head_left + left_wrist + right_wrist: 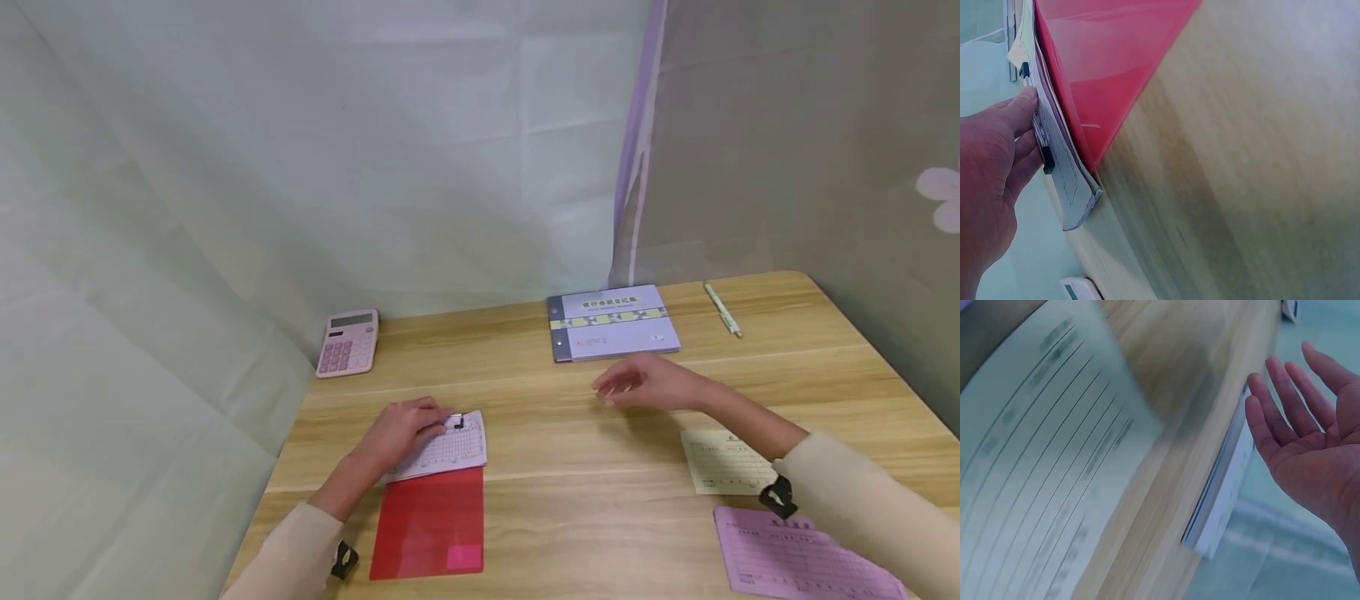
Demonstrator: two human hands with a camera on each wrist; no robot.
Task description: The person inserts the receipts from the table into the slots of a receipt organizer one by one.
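My left hand (402,432) is at the top of a stack of printed forms (457,446), which lies over a red plastic sheet (431,525). In the left wrist view its thumb and fingers pinch a metal clip (1040,128) with black ends at the edge of the forms. The red sheet (1104,56) sticks out from under the papers. My right hand (652,383) hovers over the table with loosely bent fingers and holds nothing. Just beyond it lies a ledger book (615,337) with a pale cover and dark spine.
A pink calculator (348,343) sits at the back left, and a pen (722,310) at the back right. Below the right forearm lie a pale yellow form (720,467) and a purple form (780,554). Curtains (450,208) hang behind the wooden table (570,517).
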